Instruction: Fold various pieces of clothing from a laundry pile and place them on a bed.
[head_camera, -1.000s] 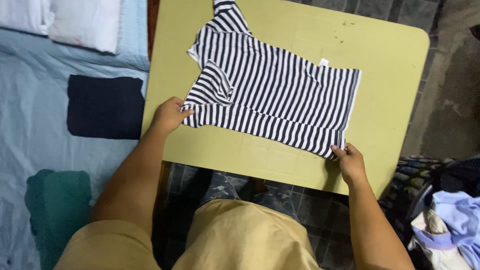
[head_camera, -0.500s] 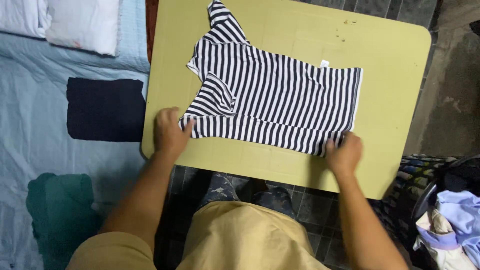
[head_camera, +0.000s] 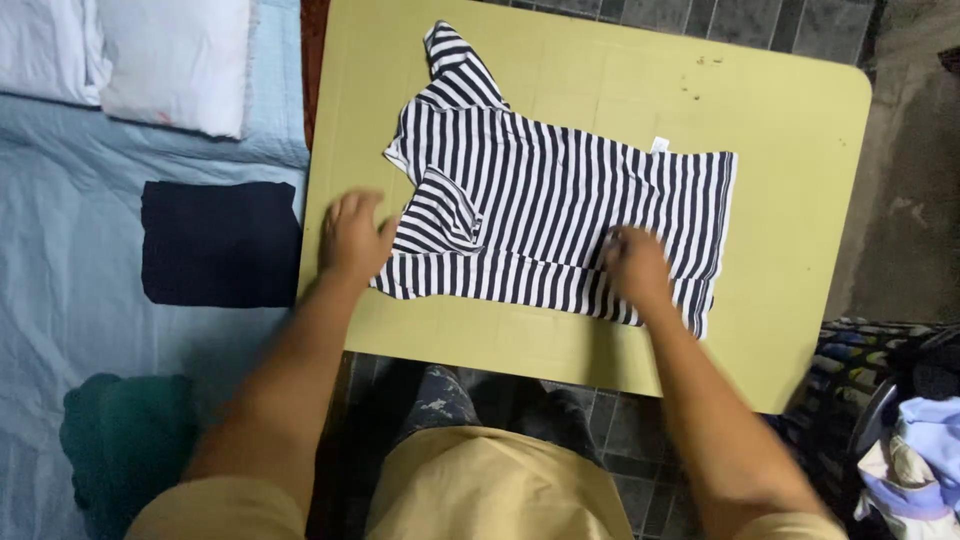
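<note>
A black-and-white striped short-sleeved shirt (head_camera: 570, 205) lies flat on a yellow-green table (head_camera: 800, 150), collar end to the left, with one sleeve folded in over the body. My left hand (head_camera: 352, 235) lies flat on the table with fingers apart, touching the shirt's left edge by the folded sleeve. Palm down on the shirt's near part, close to the hem, rests my right hand (head_camera: 635, 268), holding nothing. Both hands are blurred by motion.
Left of the table is a bed with a light blue sheet (head_camera: 70, 300), a folded dark navy cloth (head_camera: 220, 243), a teal cloth (head_camera: 125, 440) and white pillows (head_camera: 175, 60). A heap of clothes (head_camera: 920, 460) sits at the lower right on a tiled floor.
My right hand has slid left from the shirt's near right corner onto its body. My left hand has lifted off the near left corner and shifted slightly away, beside the sleeve.
</note>
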